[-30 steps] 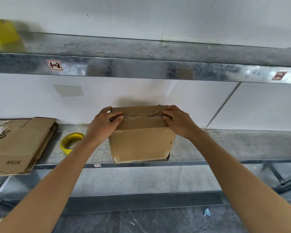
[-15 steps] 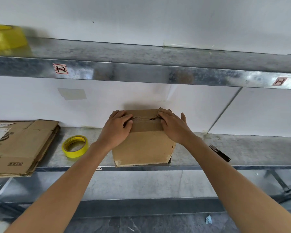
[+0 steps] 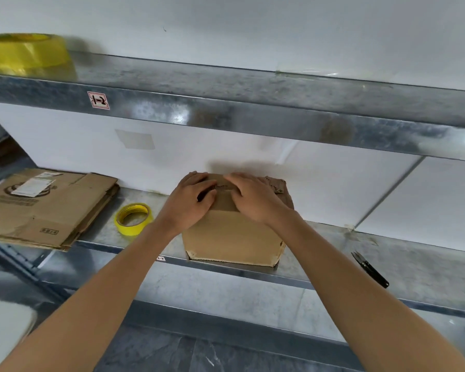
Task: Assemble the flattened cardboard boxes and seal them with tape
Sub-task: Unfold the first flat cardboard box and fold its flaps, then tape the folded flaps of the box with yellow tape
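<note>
Cardboard box (image 3: 231,237) is stood upright right at the front edge of the lower metal shelf (image 3: 333,253), roughly in the middle of the view. Its top flaps are folded down and both hands are laid on them. The left hand (image 3: 188,202) is pressed onto the left part of the top, fingers held together and pointing right. The right hand (image 3: 255,200) is spread flat across the middle, with its fingertips almost met by the left ones. The fingers look more like pressing than pinching, though the seam is mostly covered by them, so that bit can't really be confirmed. A ragged flap corner (image 3: 275,183) is seen sticking out just right of the right hand.

Small yellow tape roll (image 3: 133,218) is laid flat on the shelf just left of the box, near the left wrist. Further left, a stack of flattened boxes (image 3: 46,208) is piled on the same shelf. Black snips (image 3: 371,269) are lying well off to the right. A bigger yellow roll (image 3: 24,53) is sat on the upper shelf (image 3: 253,111), far left.
</note>
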